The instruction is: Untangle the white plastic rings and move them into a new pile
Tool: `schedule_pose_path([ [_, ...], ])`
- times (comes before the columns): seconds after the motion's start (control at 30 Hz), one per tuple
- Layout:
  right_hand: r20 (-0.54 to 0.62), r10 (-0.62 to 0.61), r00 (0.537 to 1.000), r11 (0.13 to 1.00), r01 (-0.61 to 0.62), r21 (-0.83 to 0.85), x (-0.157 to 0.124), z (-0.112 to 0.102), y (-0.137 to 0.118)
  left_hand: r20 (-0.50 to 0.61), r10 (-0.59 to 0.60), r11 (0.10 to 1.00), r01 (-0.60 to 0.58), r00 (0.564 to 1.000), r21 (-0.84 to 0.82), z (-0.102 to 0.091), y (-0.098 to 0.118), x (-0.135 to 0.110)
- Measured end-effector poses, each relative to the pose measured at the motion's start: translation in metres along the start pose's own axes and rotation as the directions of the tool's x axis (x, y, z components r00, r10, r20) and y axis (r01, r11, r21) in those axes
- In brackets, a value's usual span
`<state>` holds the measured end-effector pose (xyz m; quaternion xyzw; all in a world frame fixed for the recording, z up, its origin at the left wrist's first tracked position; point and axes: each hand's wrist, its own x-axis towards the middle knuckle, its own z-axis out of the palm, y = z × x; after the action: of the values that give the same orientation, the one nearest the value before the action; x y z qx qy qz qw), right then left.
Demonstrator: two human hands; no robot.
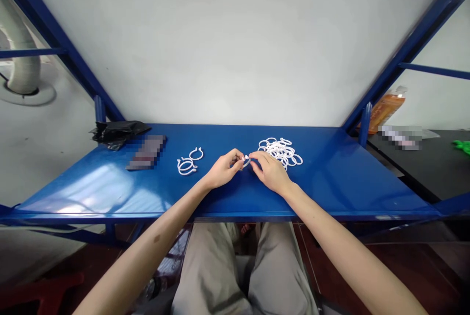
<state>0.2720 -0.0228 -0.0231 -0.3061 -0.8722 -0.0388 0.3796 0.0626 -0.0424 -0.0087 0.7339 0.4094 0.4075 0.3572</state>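
Note:
My left hand (224, 168) and my right hand (270, 171) meet over the middle of the blue table (330, 182). Both pinch one small white plastic ring (245, 160) between their fingertips. A pile of several loose white rings (281, 151) lies just behind my right hand. A smaller group of white rings (189, 162) rests to the left of my left hand, apart from it.
A crumpled black bag (116, 133) and a flat dark object (147, 152) lie at the table's back left. An orange bottle (385, 108) stands past the right frame post, beside a dark table (426, 168). My knees (242, 266) are under the table's front edge.

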Motion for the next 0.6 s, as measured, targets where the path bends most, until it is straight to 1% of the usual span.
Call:
schedule_pose_path([
  [0.1,0.0,0.062,0.998,0.998,-0.062,0.03,-0.002,0.001,0.002,0.013,-0.008,0.991,0.009,1.0,-0.133,0.002,-0.004,0.001],
  [0.17,0.013,0.065,0.998,0.997,-0.066,0.051,-0.003,0.003,0.003,-0.001,-0.015,0.99,0.014,1.0,-0.139,0.003,-0.008,0.002],
  [0.3,0.022,0.018,1.0,0.995,-0.02,0.097,-0.003,0.007,0.003,-0.074,-0.033,0.999,0.033,0.997,-0.011,0.006,-0.013,0.003],
  [0.43,0.046,-0.034,0.998,0.994,0.029,0.102,-0.004,0.01,0.004,-0.105,0.022,0.989,-0.006,0.994,0.15,0.009,-0.011,0.001],
  [0.6,0.082,-0.087,0.993,0.996,0.084,0.039,-0.004,0.01,0.002,-0.126,0.088,0.965,-0.053,0.988,0.257,0.011,-0.007,-0.003],
])
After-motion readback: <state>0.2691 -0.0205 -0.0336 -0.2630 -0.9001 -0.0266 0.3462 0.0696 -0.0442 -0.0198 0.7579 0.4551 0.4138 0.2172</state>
